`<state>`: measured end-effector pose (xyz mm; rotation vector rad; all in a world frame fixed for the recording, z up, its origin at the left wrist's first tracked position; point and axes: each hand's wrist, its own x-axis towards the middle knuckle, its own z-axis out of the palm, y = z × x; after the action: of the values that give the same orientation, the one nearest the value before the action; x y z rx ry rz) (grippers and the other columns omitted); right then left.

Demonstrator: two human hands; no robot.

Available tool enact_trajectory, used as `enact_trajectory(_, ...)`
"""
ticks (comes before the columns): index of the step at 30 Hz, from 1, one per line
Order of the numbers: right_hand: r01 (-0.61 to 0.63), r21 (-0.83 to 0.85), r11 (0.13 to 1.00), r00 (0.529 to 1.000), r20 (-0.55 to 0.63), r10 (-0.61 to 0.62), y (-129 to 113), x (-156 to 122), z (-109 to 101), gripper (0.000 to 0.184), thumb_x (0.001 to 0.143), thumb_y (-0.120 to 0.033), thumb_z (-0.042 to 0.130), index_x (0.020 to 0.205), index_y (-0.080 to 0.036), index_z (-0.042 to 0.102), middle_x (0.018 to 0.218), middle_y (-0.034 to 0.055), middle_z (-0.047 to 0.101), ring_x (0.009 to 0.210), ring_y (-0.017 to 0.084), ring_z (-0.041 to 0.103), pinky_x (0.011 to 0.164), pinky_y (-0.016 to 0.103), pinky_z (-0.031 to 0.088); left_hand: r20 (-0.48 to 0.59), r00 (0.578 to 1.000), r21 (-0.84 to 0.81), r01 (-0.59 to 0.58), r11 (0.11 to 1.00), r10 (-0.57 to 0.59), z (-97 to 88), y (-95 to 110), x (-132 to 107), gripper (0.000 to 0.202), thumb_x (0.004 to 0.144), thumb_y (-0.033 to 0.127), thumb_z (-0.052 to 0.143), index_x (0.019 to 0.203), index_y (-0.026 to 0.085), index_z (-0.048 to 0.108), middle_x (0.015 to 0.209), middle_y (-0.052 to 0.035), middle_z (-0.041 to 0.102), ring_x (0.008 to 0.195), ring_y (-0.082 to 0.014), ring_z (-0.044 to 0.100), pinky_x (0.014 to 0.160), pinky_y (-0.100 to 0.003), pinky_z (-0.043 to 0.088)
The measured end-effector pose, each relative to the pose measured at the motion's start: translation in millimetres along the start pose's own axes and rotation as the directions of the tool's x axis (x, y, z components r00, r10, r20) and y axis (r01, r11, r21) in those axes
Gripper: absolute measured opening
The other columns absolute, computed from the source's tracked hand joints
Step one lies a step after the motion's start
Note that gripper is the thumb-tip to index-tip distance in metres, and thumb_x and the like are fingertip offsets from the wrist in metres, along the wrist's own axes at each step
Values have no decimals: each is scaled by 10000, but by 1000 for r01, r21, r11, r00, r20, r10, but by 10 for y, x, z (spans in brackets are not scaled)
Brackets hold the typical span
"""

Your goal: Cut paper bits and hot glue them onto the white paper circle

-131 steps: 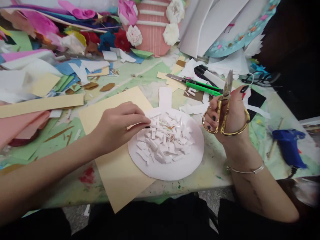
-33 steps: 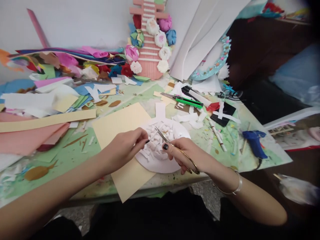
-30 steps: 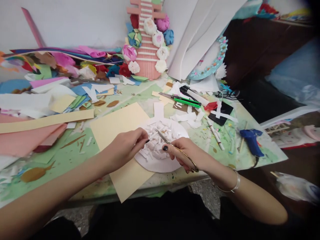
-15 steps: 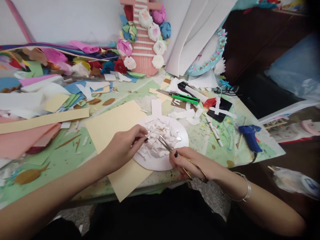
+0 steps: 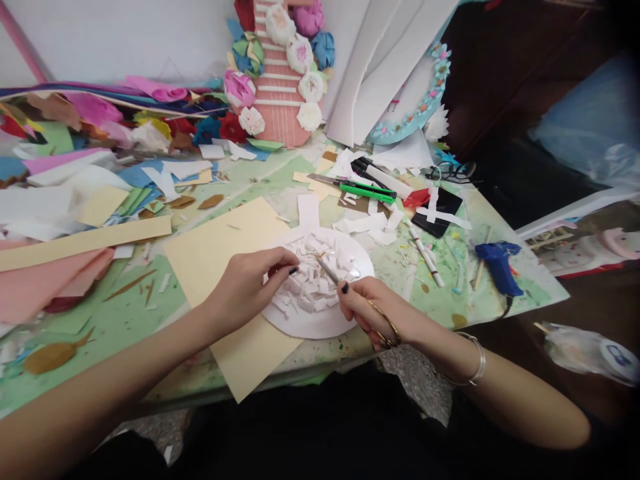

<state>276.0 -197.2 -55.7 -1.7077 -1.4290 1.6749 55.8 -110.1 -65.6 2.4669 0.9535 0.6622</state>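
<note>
A round white paper disc (image 5: 320, 320) lies on a tan sheet (image 5: 220, 253) near the table's front edge, covered with several small white paper scraps (image 5: 313, 287). My left hand (image 5: 247, 287) rests at the disc's left side, fingers pinched together over the scraps; what they pinch is too small to name. My right hand (image 5: 370, 310) grips gold-handled scissors (image 5: 380, 323), whose blades (image 5: 327, 270) point up and left over the scraps, close to my left fingertips.
A green utility knife (image 5: 367, 193), black markers, a black card (image 5: 440, 213) and a blue glue gun (image 5: 497, 263) lie to the right. Coloured paper sheets and scraps pile at the left. A pink flower-decorated piece (image 5: 280, 73) and white boards (image 5: 385, 60) stand at the back.
My right hand brought the raised scissors down to the disc. Over the last second the blades opened slightly, then closed and edged toward my left fingers. The view tilted down.
</note>
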Motion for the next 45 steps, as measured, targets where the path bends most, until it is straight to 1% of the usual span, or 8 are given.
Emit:
enact_trajectory(9,247,123,961,928,-317,-198,-15,91,-490,588,830,-730,407,634,-183,500,404,-52,387,296,78,406,313,206,362,-78,997,32,-22,999,25,88,-43,251,136,822,214,579,828,213,715,815,-26,726,736,-160,637,663,-272,494)
enact_trajectory(14,304,228,925,910,-358,-210,-26,212,-623,589,798,-752,440,636,-189,504,417,-56,374,293,71,354,295,220,354,-41,995,119,-86,989,92,216,-149,356,189,838,179,542,818,198,729,831,-58,726,818,-210,629,728,-337,502)
enact_trajectory(19,344,241,908,895,-375,-239,-77,213,-676,620,772,-782,431,603,-190,503,404,-55,357,294,67,350,291,212,349,28,982,37,-186,982,185,258,-168,320,257,845,135,474,872,190,723,930,-96,704,883,-218,602,787,-361,500)
enact_trajectory(23,386,272,882,870,-426,-249,-143,240,-787,644,772,-797,398,603,-186,513,391,-60,348,294,66,359,299,203,347,-56,994,-15,-90,996,89,112,-211,315,251,847,165,480,917,220,715,958,-79,702,901,-204,618,789,-334,500)
enact_trajectory(26,398,328,857,871,-428,-241,-159,363,-927,654,762,-808,393,606,-184,515,380,-66,353,294,61,361,317,200,351,-149,989,12,22,1000,-20,-58,-456,358,268,851,171,460,941,241,703,983,-51,705,880,-183,628,747,-301,496)
enact_trajectory(29,432,404,806,859,-455,-232,-100,563,-1051,670,765,-818,357,586,-188,494,370,-68,334,289,51,339,321,193,315,-191,980,178,87,980,-52,-204,-912,402,266,846,183,450,930,241,695,1005,-49,704,989,-209,614,877,-351,465)
enact_trajectory(34,456,427,781,813,-556,-171,86,821,-1088,656,762,-821,359,564,-206,477,357,-65,307,265,71,288,272,216,279,8,998,323,59,945,-66,-316,-1543,380,273,855,330,479,937,205,707,1041,-93,697,1000,-253,615,910,-392,448)
enact_trajectory(45,446,452,772,835,-521,-178,175,808,-1094,668,683,-841,461,555,-188,526,364,-46,330,270,81,333,293,231,298,24,1000,304,7,953,-15,-392,-1530,265,255,898,339,449,807,217,654,893,-73,673,876,-206,608,807,-320,458)
